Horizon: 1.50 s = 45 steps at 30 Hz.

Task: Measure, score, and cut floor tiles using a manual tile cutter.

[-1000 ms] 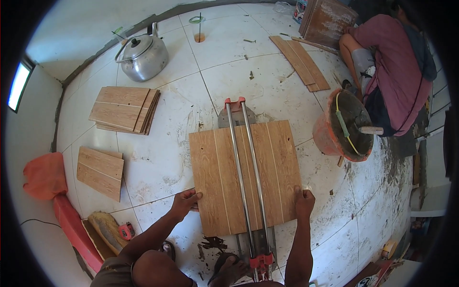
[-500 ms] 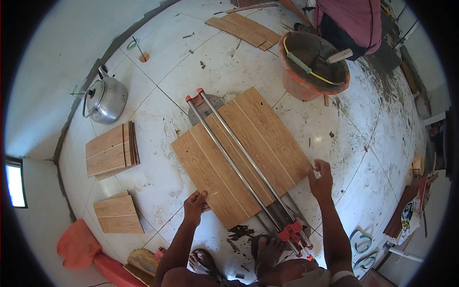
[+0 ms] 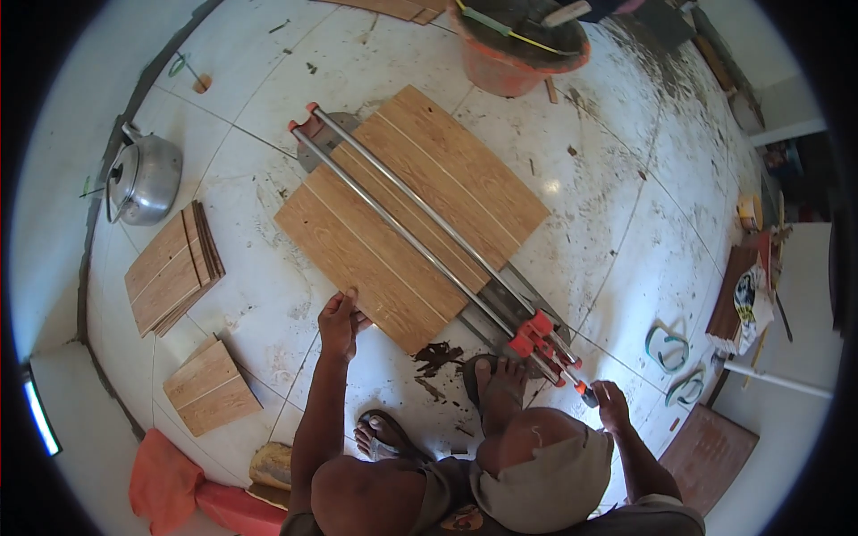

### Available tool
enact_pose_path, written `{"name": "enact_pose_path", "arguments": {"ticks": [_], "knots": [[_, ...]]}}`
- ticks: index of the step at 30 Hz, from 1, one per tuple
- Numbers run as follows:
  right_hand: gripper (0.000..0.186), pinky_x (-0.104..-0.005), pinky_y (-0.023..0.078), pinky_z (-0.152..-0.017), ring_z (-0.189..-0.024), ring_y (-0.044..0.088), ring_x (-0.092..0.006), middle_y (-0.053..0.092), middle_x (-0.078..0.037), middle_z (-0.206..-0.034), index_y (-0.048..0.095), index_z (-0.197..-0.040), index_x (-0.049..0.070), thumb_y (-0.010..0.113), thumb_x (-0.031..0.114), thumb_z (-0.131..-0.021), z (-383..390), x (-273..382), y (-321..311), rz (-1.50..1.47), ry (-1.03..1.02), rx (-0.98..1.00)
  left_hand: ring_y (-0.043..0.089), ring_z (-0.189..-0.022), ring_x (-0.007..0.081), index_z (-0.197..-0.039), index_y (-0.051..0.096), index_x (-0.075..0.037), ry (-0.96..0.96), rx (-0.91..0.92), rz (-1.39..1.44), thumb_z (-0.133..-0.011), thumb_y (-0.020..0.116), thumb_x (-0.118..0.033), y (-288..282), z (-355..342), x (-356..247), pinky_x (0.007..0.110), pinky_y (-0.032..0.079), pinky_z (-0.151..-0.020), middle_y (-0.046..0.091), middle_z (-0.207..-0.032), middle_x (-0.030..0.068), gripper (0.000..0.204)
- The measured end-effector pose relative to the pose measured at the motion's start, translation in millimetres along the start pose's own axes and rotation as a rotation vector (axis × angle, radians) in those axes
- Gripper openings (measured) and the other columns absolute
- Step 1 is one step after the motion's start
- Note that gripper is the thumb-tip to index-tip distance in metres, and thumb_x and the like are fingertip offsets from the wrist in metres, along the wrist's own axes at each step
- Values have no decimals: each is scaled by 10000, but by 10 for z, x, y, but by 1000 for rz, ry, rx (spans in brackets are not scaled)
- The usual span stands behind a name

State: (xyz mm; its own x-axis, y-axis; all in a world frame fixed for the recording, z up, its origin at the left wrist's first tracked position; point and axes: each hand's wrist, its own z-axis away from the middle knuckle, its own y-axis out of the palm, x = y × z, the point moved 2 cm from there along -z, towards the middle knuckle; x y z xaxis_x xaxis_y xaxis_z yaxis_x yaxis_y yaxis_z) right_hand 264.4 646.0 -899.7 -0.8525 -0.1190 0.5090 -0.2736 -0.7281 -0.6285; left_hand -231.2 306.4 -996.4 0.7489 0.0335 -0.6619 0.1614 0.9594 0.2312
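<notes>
A large tile with a wood-grain face and pale lines (image 3: 420,295) lies in a manual tile cutter, under its two steel rails (image 3: 393,214). My left hand (image 3: 340,323) pinches the tile's near left edge, thumb on top. At the near end of the rails is the cutter's red carriage (image 3: 534,335), from which a handle with an orange and black end (image 3: 586,393) sticks out. Closed around that end is my right hand (image 3: 613,408); part of the grip is hidden by the fingers.
Smaller pieces of wood-look tile lie in a stack (image 3: 170,268) on the left, with another piece (image 3: 212,390) nearer me. A metal kettle (image 3: 147,183) stands by the left wall. Far off is an orange bucket (image 3: 509,71). Green-strapped sandals (image 3: 668,348) lie at right.
My right hand has left the tile's right corner and moved down to the cutter's handle. My left hand keeps to the tile's edge. The view has shifted, so a co-worker is mostly out of frame.
</notes>
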Motion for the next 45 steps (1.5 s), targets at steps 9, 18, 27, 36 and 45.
{"name": "enact_pose_path", "arguments": {"ticks": [9,18,27,36,45], "knots": [[486,-385,463,-618,-599,567,-257,594,-118,-657,670,-964,36,528,500,-992,163,154,68,322,63,22,687,-795,180,-1059,611,-92,22,-2,23,-982,642,-300,105,82,-51,331,566,-707,668,-898,34,224],[247,-409,541,-606,-717,684,-346,686,-169,-875,656,-1181,70,607,137,-948,176,1587,169,272,-494,-114,696,-819,211,-1035,602,-90,13,-6,75,-971,660,-288,76,56,-74,363,583,-734,668,-932,50,216],[280,-454,528,-619,-730,672,-379,673,-179,-881,642,-1209,70,572,189,-966,-168,1535,477,233,-446,-81,707,-890,250,-1134,590,-42,-5,9,74,-967,665,-285,113,51,-75,385,591,-774,680,-1031,102,304],[271,-508,510,-591,-718,657,-420,645,-204,-846,639,-1180,82,564,229,-965,-204,1248,617,304,-478,-110,715,-792,181,-1074,646,-66,-87,-10,38,-947,690,-321,79,70,-85,365,594,-759,708,-937,60,288],[299,-515,529,-652,-777,673,-426,678,-203,-889,578,-1226,70,523,237,-985,-358,2060,807,485,-449,-41,717,-789,176,-1137,643,-21,-44,-23,32,-970,661,-290,-17,21,-303,351,601,-742,717,-967,76,318]]}}
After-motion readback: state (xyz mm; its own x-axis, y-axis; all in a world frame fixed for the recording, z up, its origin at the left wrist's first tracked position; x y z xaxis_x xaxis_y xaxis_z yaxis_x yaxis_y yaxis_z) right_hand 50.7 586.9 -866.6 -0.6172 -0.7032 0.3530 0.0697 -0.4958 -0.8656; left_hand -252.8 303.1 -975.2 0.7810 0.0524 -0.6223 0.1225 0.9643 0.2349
